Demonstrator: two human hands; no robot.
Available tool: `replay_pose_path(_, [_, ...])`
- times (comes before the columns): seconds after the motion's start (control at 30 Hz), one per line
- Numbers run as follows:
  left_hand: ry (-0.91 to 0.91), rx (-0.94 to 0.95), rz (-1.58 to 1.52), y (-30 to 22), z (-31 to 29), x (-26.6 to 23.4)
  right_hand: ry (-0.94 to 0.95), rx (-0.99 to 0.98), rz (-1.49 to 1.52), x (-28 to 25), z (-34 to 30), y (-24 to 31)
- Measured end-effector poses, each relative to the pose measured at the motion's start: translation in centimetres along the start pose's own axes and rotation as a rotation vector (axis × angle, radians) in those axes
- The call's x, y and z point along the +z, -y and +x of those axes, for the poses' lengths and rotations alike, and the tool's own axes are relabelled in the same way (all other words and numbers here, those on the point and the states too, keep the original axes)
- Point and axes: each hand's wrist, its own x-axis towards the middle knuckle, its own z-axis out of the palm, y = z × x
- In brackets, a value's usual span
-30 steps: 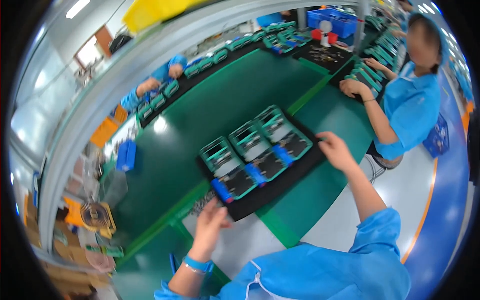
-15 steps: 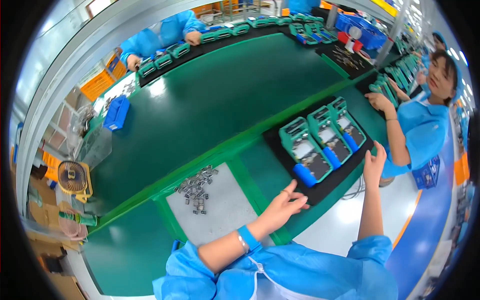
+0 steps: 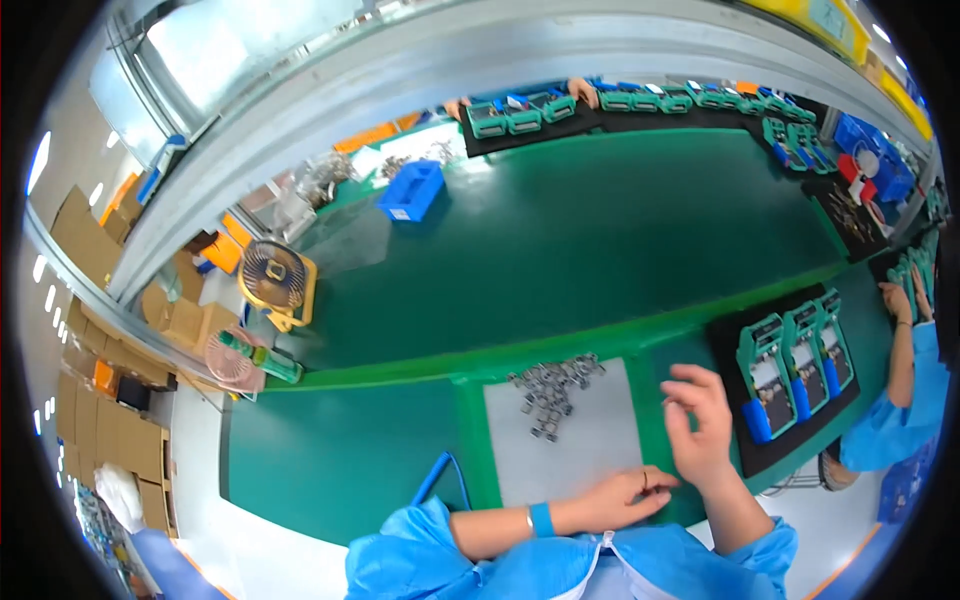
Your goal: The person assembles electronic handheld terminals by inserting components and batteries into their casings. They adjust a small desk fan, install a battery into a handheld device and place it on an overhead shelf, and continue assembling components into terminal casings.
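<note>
My left hand (image 3: 622, 498) lies low over the near right corner of a grey mat (image 3: 590, 455), its fingers loosely apart with nothing seen in them. Raised just right of that mat, my right hand (image 3: 703, 428) is open, its fingers slightly bent and no object in them. Small dark metal parts (image 3: 548, 392) lie in a loose heap on the far part of the mat. To the right of my right hand, three green frames with blue cylindrical ends (image 3: 768, 375) stand in a row on a black pad (image 3: 727, 352).
A blue open bin (image 3: 412, 190) sits across the green bench (image 3: 560, 240). At the left are a yellow fan (image 3: 277, 280) and a pink fan (image 3: 235, 358). A co-worker's arm (image 3: 902, 365) is at far right; another person's hands reach green frames (image 3: 525, 120) along the back.
My view has swung left, so the bench things sit further right. Both hands have left the black pad's near edge and drawn back toward the grey mat.
</note>
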Motion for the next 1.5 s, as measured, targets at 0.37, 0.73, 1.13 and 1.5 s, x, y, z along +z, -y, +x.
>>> replay_pose_path(0.37, [0.152,-0.061,-0.154,1.3,-0.4,-0.8,0.024,0.051,0.162,6.6,0.9,-2.8])
replay_pose_path(0.73, [-0.005,-0.148,-0.421,4.9,-2.4,-0.3,0.225,0.068,0.218,7.1,1.2,-3.1])
replay_pose_path(1.13, [-0.041,-0.277,-0.539,-1.7,-1.5,-0.7,0.14,0.059,0.256,6.6,0.6,-2.6])
replay_pose_path(1.5, [-0.029,-0.195,-0.457,6.0,-4.4,-4.7,0.13,0.036,0.22,14.4,-1.2,-6.2])
